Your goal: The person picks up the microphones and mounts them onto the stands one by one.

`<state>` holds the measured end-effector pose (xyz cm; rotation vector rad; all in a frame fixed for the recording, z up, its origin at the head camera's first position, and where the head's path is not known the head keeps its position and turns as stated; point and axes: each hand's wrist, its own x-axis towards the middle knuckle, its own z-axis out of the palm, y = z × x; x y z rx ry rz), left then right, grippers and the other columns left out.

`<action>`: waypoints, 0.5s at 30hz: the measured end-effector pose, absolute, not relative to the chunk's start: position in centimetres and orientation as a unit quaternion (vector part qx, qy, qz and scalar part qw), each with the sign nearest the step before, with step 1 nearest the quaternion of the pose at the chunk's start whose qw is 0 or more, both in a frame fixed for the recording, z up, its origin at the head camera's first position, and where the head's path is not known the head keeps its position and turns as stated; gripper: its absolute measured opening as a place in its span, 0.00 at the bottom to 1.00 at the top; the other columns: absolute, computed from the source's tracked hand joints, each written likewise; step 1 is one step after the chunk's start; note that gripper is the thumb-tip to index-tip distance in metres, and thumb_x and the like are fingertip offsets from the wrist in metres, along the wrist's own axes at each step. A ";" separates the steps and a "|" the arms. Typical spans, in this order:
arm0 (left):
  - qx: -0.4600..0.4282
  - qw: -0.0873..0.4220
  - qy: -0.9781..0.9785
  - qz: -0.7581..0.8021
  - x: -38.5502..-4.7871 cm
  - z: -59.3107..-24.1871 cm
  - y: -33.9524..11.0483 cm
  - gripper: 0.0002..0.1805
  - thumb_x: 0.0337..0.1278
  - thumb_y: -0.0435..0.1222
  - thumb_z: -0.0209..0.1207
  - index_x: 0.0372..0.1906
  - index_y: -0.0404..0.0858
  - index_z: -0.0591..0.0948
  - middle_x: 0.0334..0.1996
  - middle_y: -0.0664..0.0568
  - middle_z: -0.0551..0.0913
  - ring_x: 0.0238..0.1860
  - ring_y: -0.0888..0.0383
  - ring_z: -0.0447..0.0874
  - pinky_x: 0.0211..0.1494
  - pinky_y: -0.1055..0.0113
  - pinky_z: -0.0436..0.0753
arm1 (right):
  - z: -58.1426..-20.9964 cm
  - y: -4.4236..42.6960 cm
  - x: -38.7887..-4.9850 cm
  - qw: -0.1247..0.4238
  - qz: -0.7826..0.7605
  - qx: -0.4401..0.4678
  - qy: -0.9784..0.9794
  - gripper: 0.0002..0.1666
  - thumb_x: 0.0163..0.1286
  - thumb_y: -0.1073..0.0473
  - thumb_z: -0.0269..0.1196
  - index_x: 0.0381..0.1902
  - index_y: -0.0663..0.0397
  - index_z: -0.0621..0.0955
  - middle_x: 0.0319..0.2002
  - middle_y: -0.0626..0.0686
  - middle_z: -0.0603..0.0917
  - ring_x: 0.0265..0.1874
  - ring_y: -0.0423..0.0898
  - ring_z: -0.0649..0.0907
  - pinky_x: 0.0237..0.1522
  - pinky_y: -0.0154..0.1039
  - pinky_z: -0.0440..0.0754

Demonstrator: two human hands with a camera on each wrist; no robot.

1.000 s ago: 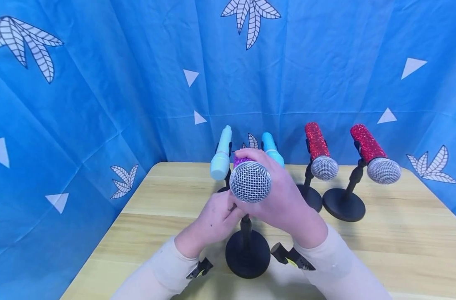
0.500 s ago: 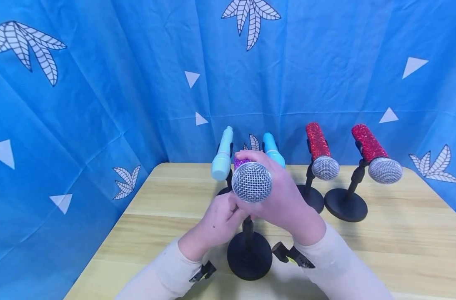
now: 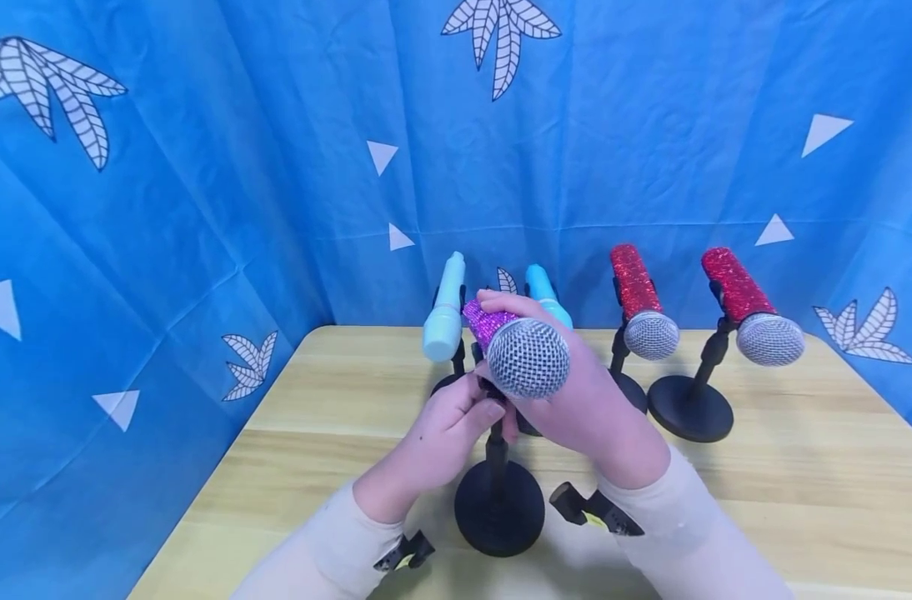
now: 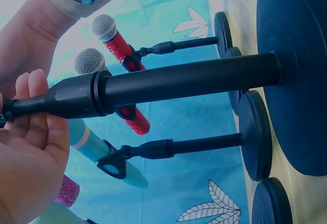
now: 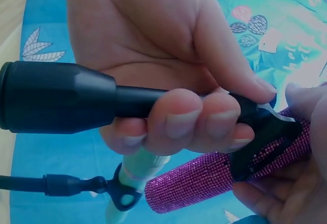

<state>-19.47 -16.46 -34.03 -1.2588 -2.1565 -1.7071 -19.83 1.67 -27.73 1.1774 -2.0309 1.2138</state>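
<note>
A microphone (image 3: 528,358) with a glittery purple body and silver mesh head is in my right hand (image 3: 587,400), whose fingers wrap its far side. My left hand (image 3: 444,437) grips the thin neck of the black desk stand (image 3: 498,508) just under its clip. In the right wrist view, the left hand's fingers (image 5: 176,117) curl round that neck, and the black clip (image 5: 265,147) lies against the purple microphone body (image 5: 196,183). Whether the microphone is fully seated in the clip I cannot tell. The stand's round base is on the table, its shaft clearly seen in the left wrist view.
Behind the hands, a pale mint microphone (image 3: 444,321) and a blue one (image 3: 546,292) sit on stands. Two red glitter microphones, one nearer the middle (image 3: 636,283) and one farther right (image 3: 741,287), rest on stands. A blue curtain (image 3: 463,167) backs the wooden table (image 3: 313,408).
The purple microphone's head has swung to the right with my right hand, and more of its purple body shows. My left hand stays at the stand's neck.
</note>
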 end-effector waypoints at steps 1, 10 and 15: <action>-0.419 0.062 -0.710 -0.563 -19.5 -34.1 -16.4 0.14 0.80 0.43 0.47 0.39 0.41 0.77 0.30 0.53 0.83 0.40 0.56 0.82 0.46 0.61 0.81 | -27.8 1.6 -19.9 0.260 0.435 0.430 -0.747 0.38 0.62 0.72 0.71 0.69 0.56 0.71 0.69 0.54 0.74 0.71 0.50 0.70 0.65 0.40 0.72; -0.414 0.119 -0.728 -0.533 -19.3 -34.6 -16.5 0.18 0.79 0.50 0.45 0.46 0.42 0.77 0.30 0.54 0.85 0.36 0.60 0.85 0.44 0.63 0.83 | -27.7 1.4 -19.9 0.303 0.350 0.438 -0.771 0.60 0.42 0.54 0.86 0.70 0.59 0.67 0.65 0.57 0.76 0.68 0.54 0.72 0.61 0.50 0.77; -0.418 0.142 -0.730 -0.521 -19.4 -34.7 -16.2 0.12 0.81 0.41 0.46 0.42 0.41 0.78 0.29 0.56 0.85 0.36 0.60 0.84 0.41 0.64 0.83 | -27.5 1.1 -19.8 0.301 0.347 0.419 -0.783 0.53 0.43 0.53 0.85 0.64 0.61 0.73 0.61 0.54 0.78 0.64 0.50 0.76 0.59 0.46 0.78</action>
